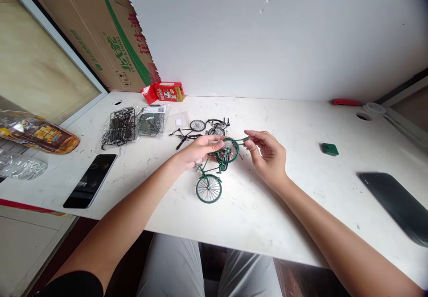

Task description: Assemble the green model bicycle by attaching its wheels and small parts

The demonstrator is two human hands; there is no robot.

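Observation:
A small green model bicycle (209,189) is held above the white table, its front wheel toward me. My left hand (200,150) is closed around its rear half, thumb near the rear wheel. My right hand (267,154) pinches a thin green part (243,140) between thumb and forefinger at the rear wheel's right side. Whether that part is fixed to the bicycle, I cannot tell. Just beyond my left hand lie black model bicycle parts (189,135), including a frame and wheels. Some of them are hidden behind my hand.
Bagged black parts (118,127), a second bag (152,121) and a red box (170,92) sit at the back left. A phone (90,181) and bottles (40,132) lie left. A green block (330,149) and a black case (394,205) are on the right.

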